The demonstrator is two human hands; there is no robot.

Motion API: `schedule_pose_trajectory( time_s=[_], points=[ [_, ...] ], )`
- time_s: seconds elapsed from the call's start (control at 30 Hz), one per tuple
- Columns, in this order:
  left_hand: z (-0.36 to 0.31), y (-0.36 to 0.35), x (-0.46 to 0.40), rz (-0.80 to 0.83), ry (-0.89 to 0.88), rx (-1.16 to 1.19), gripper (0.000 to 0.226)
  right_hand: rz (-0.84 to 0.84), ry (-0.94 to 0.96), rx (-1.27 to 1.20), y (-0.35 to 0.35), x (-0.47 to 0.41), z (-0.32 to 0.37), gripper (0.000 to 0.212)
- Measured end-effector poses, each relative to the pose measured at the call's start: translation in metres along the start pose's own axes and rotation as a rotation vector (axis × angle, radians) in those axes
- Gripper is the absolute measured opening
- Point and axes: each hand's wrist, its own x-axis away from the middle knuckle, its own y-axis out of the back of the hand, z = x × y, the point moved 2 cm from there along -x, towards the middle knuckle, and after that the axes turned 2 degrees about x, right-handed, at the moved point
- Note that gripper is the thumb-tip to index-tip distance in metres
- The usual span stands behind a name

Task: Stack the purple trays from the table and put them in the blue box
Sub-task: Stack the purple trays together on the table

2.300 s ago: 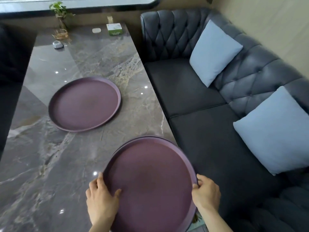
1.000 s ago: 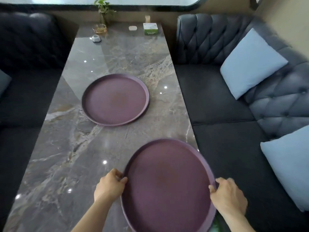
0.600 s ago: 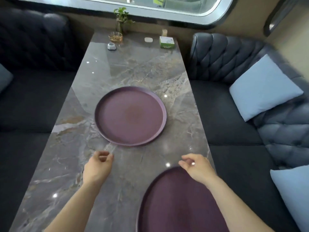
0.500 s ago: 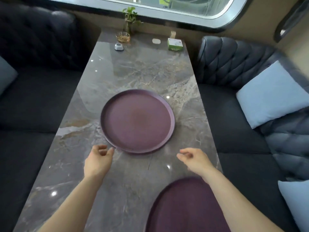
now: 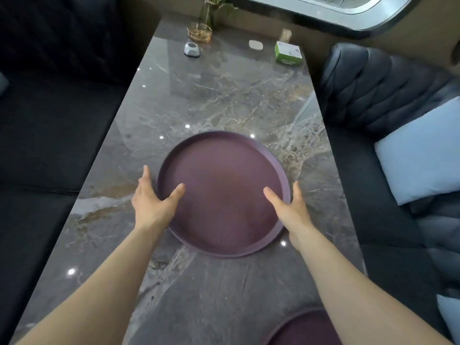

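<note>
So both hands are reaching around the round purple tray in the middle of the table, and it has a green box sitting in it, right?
Not quite. The head view shows the purple tray empty; the green box stands at the table's far end. Both the left hand and right hand do reach around it.

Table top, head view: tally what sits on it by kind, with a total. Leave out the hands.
Purple trays: 2, the far tray between the open hands, the near tray cut off at the bottom edge
Green box: 1
Amber glass dish: 1
Plant vase: 1
Small grey-white gadget: 1
Pale flat oval: 1
Small tan holder: 1
Total: 8
</note>
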Motion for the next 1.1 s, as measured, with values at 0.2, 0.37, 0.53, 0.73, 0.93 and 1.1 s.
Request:
schedule_pose_trajectory(
  time_s=[0.2,0.37,0.53,0.73,0.93,1.1],
  points=[
    [-0.013,-0.011,0.006,0.052,0.026,0.064,0.104,-0.001,-0.014,-0.089,0.002,-0.003,0.004,0.104],
    [-0.011,-0.008,0.031,0.034,0.098,0.170,0.103,-0.065,-0.028,-0.089,0.018,0.017,-0.002,0.104],
    [-0.007,-0.009,0.081,0.011,0.104,0.152,0.101,-0.190,-0.041,0.099,0.060,0.059,-0.016,0.098],
    [-0.007,-0.019,0.176,0.060,0.065,0.188,0.086,-0.338,-0.104,0.277,0.143,0.129,-0.065,0.070],
    [0.016,-0.030,0.273,0.067,0.169,0.197,0.070,-0.355,-0.167,0.381,0.207,0.204,-0.137,0.068],
    [0.048,-0.034,0.329,0.095,0.215,0.147,0.052,-0.300,-0.234,0.447,0.231,0.251,-0.199,0.069]
  ],
)
